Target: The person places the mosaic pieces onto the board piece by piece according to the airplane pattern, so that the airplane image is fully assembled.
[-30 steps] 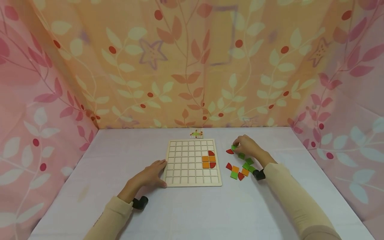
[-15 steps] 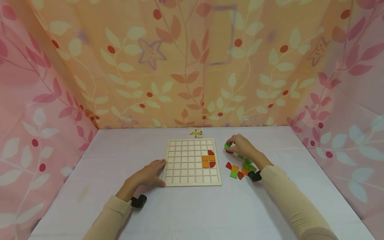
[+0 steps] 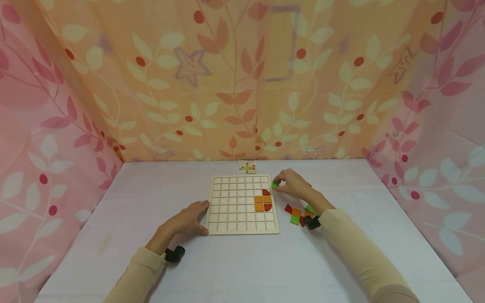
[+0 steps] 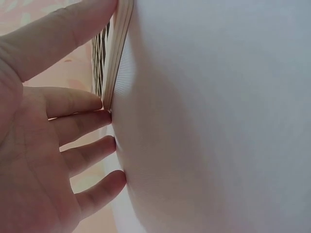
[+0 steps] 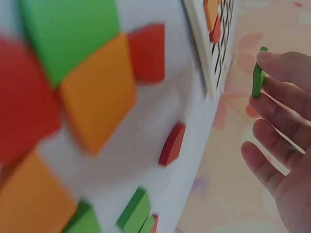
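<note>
Touching the left edge of the grid board [image 3: 233, 215], the left hand [image 3: 188, 219] has loosely spread fingers [image 4: 81, 128]. Orange squares [image 3: 259, 207] sit near the board's right edge; just outside it, a green square [image 3: 274, 185] is pinched between close-set fingers of the right hand [image 3: 294, 184].

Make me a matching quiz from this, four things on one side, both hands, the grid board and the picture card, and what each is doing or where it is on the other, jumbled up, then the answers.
Things:
1. Left hand
2. Right hand
3. Grid board
4. Picture card

Places and states:
A. Bears orange squares and red quarter-circles
B. Lies just beyond the board's far edge
C. Touches the board's left edge
D. Pinches a green tile

Right pairs: 1-C, 2-D, 3-A, 4-B.
</note>
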`<action>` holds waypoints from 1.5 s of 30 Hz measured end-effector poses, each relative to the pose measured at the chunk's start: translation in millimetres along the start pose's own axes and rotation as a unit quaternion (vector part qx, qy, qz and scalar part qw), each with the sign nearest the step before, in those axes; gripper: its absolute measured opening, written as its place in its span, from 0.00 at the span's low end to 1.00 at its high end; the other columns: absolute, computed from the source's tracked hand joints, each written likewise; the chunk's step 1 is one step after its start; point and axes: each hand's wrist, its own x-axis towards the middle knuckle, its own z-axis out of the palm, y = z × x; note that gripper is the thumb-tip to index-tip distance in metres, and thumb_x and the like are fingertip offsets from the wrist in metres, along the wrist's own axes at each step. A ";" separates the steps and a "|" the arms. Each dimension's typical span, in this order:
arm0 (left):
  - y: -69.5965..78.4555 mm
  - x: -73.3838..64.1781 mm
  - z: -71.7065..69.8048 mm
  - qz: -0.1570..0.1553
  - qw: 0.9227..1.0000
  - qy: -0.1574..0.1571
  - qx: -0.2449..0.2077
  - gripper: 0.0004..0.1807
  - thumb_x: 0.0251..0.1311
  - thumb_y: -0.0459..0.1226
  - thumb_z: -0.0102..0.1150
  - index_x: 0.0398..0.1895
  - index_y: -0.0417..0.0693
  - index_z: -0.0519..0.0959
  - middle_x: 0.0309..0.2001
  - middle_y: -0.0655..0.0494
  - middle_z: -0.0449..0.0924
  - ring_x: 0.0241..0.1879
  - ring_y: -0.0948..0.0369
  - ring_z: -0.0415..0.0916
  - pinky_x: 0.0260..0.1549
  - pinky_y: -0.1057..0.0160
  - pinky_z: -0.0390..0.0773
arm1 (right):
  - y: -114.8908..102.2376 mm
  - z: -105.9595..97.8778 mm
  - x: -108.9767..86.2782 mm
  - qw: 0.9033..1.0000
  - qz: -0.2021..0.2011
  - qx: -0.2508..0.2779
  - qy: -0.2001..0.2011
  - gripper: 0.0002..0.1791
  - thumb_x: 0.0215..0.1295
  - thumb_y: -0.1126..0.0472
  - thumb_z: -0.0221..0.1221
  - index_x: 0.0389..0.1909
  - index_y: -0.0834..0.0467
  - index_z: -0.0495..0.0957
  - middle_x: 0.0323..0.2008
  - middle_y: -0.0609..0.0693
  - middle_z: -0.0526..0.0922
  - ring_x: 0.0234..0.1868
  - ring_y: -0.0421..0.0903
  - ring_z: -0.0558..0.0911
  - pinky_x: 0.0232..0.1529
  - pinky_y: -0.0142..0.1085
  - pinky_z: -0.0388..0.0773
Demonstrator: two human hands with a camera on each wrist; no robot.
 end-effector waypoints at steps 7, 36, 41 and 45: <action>1.2 -0.5 0.0 0.002 1.000 -0.001 0.000 0.53 0.46 0.42 0.75 0.73 0.36 0.58 0.75 0.40 0.55 0.75 0.40 0.48 0.68 0.32 0.52 | -19.7 9.1 11.4 1.000 -0.013 -0.001 -0.019 0.14 0.59 0.58 0.67 0.45 0.59 0.85 0.38 0.50 0.83 0.43 0.50 0.76 0.48 0.43 0.76; 4.1 -2.3 -1.6 -0.003 1.000 -0.003 0.001 0.52 0.46 0.41 0.75 0.73 0.36 0.58 0.75 0.41 0.55 0.75 0.41 0.48 0.69 0.35 0.53 | -62.8 49.4 32.0 0.994 -0.052 -0.059 -0.072 0.11 0.58 0.55 0.67 0.40 0.55 0.87 0.38 0.46 0.82 0.42 0.43 0.74 0.46 0.38 0.75; 2.6 -1.7 -0.9 -0.001 1.000 -0.003 0.004 0.52 0.46 0.41 0.75 0.73 0.36 0.58 0.75 0.42 0.55 0.75 0.41 0.48 0.69 0.35 0.54 | -66.7 50.2 31.5 0.993 -0.056 -0.075 -0.077 0.10 0.58 0.56 0.67 0.40 0.55 0.87 0.37 0.47 0.82 0.41 0.44 0.74 0.46 0.38 0.75; 2.1 -1.6 -0.6 -0.002 1.000 -0.004 0.004 0.52 0.46 0.42 0.75 0.73 0.37 0.58 0.75 0.42 0.55 0.75 0.41 0.48 0.69 0.35 0.54 | -69.0 49.8 30.3 0.992 -0.053 -0.077 -0.083 0.10 0.58 0.56 0.67 0.40 0.54 0.87 0.36 0.47 0.82 0.41 0.43 0.73 0.43 0.37 0.74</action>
